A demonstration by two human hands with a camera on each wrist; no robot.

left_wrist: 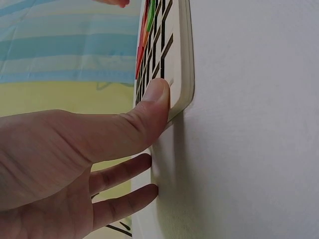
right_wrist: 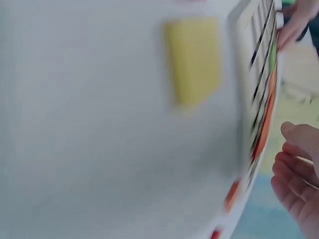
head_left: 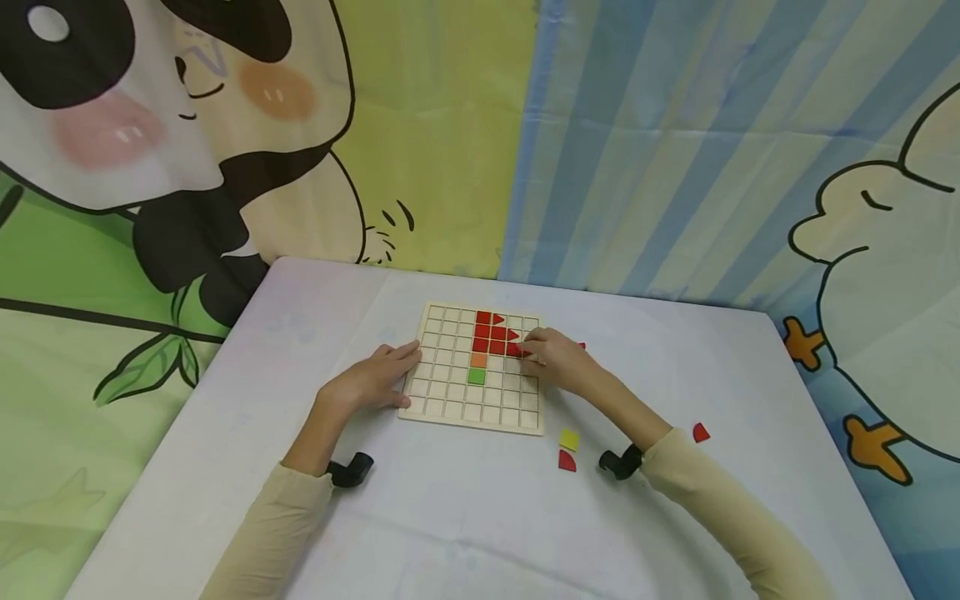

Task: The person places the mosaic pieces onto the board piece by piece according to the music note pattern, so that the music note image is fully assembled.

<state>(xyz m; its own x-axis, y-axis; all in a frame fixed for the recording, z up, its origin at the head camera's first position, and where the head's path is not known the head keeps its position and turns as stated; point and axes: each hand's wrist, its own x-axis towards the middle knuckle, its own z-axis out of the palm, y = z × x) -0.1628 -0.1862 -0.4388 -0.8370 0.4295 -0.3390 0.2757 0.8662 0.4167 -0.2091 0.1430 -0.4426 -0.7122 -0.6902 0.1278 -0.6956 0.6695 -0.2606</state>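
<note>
A square wooden grid board (head_left: pixel 442 396) lies on the table, carrying several red square tiles, an orange tile (head_left: pixel 478 360) and a green tile (head_left: pixel 476 377). Red triangles (head_left: pixel 513 335) sit at the ends of two red rows. My left hand (head_left: pixel 375 377) rests at the board's left side; in the left wrist view its thumb (left_wrist: pixel 156 92) touches the corner while the other fingers extend loosely. Over the board's right side, my right hand (head_left: pixel 564 360) has its fingertips beside a red piece (head_left: pixel 514 349). No piece shows between its loosely bent fingers (right_wrist: pixel 291 174) in the right wrist view.
Right of the board lie a yellow tile (head_left: pixel 569 440) and a red quarter-round piece (head_left: pixel 567 461). Another red piece (head_left: pixel 701 432) lies farther right, and one (head_left: pixel 582 345) peeks out behind the right hand. Printed cloth (head_left: pixel 450 150) hangs behind the white table (head_left: pixel 450 517).
</note>
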